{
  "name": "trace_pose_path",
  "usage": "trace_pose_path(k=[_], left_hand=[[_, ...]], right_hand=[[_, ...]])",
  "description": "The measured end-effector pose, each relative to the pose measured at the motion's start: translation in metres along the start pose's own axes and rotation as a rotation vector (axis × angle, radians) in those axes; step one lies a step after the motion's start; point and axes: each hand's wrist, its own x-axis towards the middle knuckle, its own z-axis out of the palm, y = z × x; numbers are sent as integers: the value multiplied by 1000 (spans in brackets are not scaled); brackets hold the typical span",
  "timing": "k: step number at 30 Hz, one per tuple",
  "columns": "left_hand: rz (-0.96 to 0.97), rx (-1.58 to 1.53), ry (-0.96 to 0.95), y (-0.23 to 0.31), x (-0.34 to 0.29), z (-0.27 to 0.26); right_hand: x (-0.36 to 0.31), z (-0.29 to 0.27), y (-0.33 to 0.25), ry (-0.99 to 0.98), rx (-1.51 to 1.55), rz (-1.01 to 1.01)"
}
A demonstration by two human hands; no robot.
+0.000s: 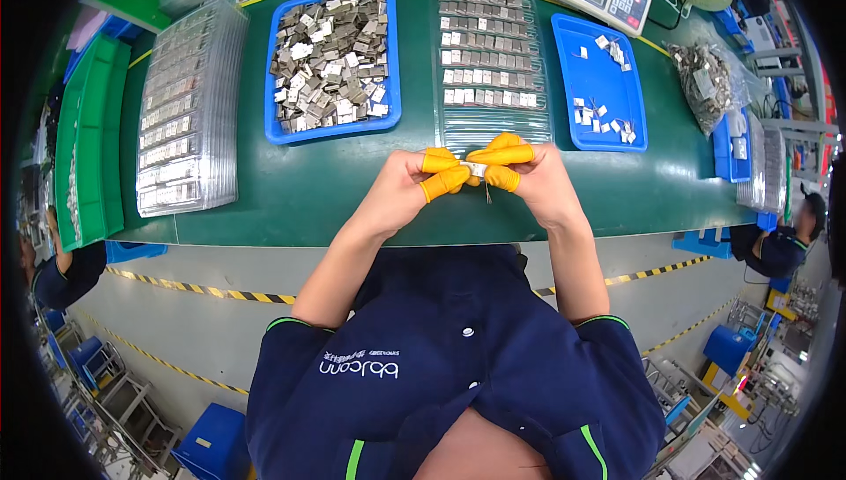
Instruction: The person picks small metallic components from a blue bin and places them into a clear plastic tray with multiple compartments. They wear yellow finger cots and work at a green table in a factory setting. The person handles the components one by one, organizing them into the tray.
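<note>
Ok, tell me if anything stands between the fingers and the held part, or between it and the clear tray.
Only yellow cots separate the fingers from the part; nothing visible except fingers lies between it and the tray.

The head view comes from a wide fisheye on the person's head and looks steeply down, close enough that the navy shirt [458, 348] fills the lower middle and the fingers [447, 182] sit just above centre. The table [308, 194] spans the upper half; toward the black rim, everything bends and shrinks, so distances there are probably unreliable.
</note>
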Motion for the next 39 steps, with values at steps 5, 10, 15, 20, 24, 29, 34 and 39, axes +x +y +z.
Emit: trace_pose_path(k=[5, 10, 15, 20, 24, 29, 34, 39], left_hand=[[7, 27, 9, -3, 0, 4], [120, 190, 239, -8, 6, 5], [226, 659, 700, 9, -1, -23], [350, 1261, 907, 26, -2, -47], [346, 1412, 689, 42, 17, -61], [301, 1445, 362, 55, 36, -78], [196, 1493, 246, 71, 41, -74], [210, 1588, 209, 78, 44, -63]], right_hand=[[-4, 8, 4, 88, 83, 22], [11, 13, 6, 195, -324, -268], [34, 13, 7, 496, -943, -581], [46, 12, 25, 474, -1311, -747], [49, 13, 31, 466, -1235, -742], [43, -5, 22, 474, -1096, -640], [51, -102, -6, 831, -1086, -511], [88, -176, -11, 940, -1150, -100]])
